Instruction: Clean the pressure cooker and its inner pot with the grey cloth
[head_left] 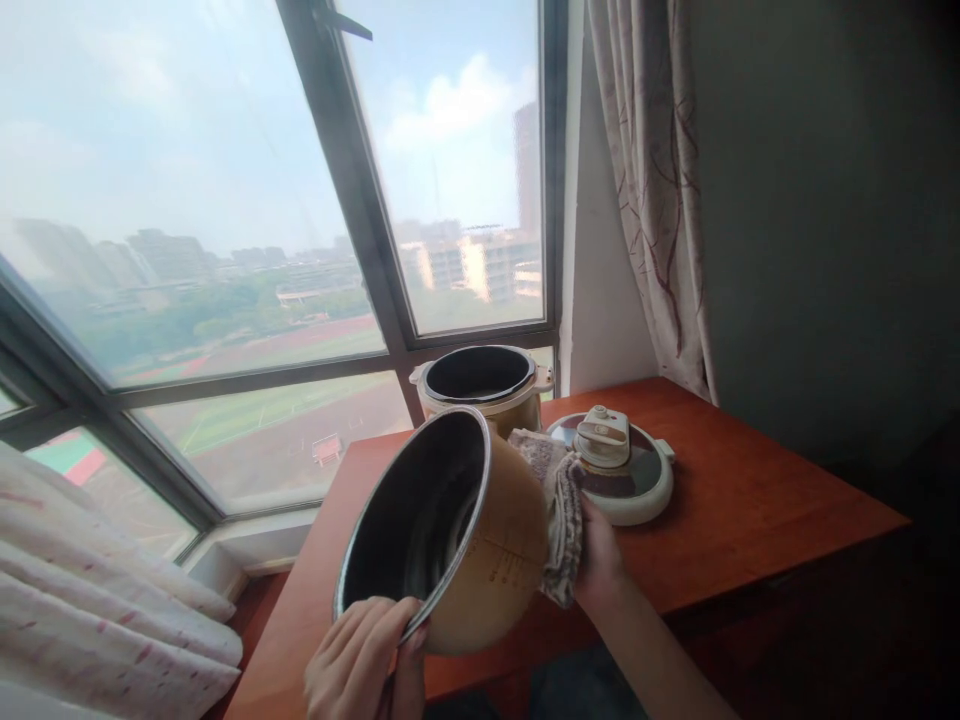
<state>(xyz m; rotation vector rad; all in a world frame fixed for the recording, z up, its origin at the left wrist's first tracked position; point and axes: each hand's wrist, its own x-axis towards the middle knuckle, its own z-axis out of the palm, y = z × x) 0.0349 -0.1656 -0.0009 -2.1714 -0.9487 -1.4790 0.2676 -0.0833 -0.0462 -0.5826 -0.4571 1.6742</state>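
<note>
Gripping the tilted pot (pixel 450 530) by its near rim, the left hand (pixel 367 655) could slip; the right hand (pixel 600 560) presses a cloth (pixel 562 520) against its base.

High-rise home room, patterned curtain (pixel 660 200), wooden table (pixel 750 510) with rice cooker (pixel 484 385), big window (pixel 262 200) over city

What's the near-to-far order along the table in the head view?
Left hand on the rim → inner pot → cloth in the right hand → lid → cooker body → window.
</note>
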